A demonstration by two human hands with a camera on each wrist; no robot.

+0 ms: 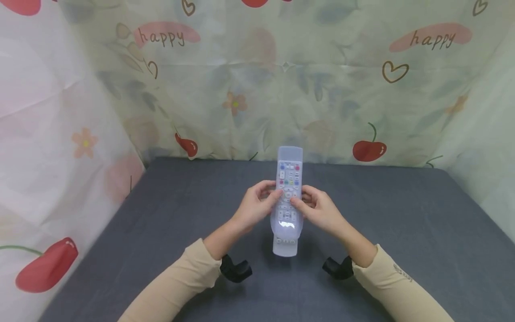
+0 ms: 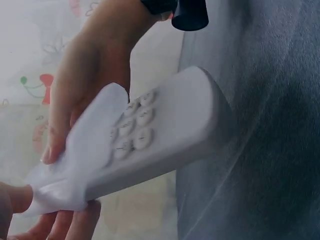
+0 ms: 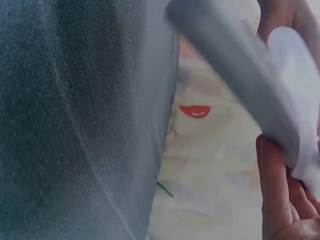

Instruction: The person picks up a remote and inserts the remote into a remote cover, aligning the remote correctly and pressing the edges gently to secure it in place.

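Grey cloth-covered worktop [image 1: 169,250], w/ cherry-and-"happy" printed sheets [image 1: 346,80] hung behind and at both sides. Remote control [image 1: 287,197] is held up off the worktop, roughly over its middle, nearer the back edge than the front, long axis pointing away from the person. It sits in a clear silicone sleeve [image 1: 286,243]; the sleeve's near end hangs past the remote's end, looking loose and partly off.

Left hand [image 1: 254,206] pinches the remote's left edge, thumb on the button face, fingers curled behind. Right hand [image 1: 318,209] does the same on the right edge. Left wrist view shows a flap of the sleeve [image 2: 82,150] peeled back over the keys, fingertips [image 2: 65,222] gripping its bunched end.

Risks, as I judge them:
- Grip is mostly on slick, stretchy sleeve, not the hard body, so the remote could slide out and drop to the worktop.
- Thumbs rest on the keys; squeezing could press buttons by accident.
- Pulling the thin flap hard at one corner could tear it or let it snap back.
- Right wrist view is too blurred to confirm that hand's hold.
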